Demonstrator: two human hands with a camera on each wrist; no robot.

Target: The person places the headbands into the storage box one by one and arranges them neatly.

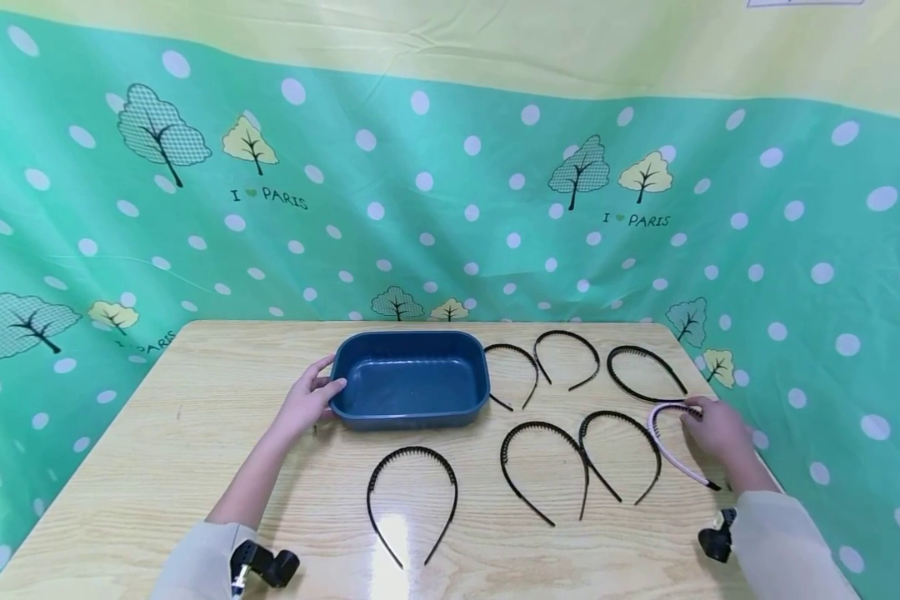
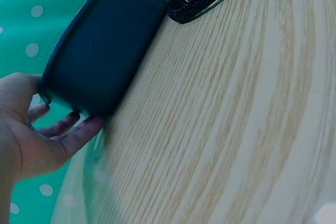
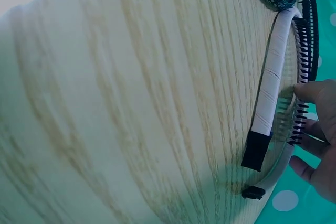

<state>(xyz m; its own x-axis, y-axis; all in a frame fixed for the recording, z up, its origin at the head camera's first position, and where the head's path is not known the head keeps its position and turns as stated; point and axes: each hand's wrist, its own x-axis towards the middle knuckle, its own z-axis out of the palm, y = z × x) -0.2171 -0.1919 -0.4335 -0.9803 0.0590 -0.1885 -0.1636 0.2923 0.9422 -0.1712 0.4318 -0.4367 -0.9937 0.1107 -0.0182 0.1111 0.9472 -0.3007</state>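
A dark blue plastic basin (image 1: pixel 412 419) stands on the table, and my left hand (image 1: pixel 309 400) grips its left side. In the head view the thumb lies over the rim; the left wrist view shows the fingers (image 2: pixel 79 135) under the outer wall. On the far right my right hand (image 1: pixel 720 429) pinches a pale pink headband (image 1: pixel 671 454) by its right side. The right wrist view shows this headband (image 3: pixel 272 74) with black tips and black comb teeth, the thumb and fingers at its toothed arm. Its other arm lies along the wood.
Several black toothed headbands lie about the table (image 1: pixel 217 400): a single headband (image 1: pixel 412 450) in front of the basin, a touching pair at centre right including one headband (image 1: pixel 543 425), and others behind, one headband (image 1: pixel 645 348) near the back right. A green dotted curtain (image 1: pixel 450 192) hangs behind.
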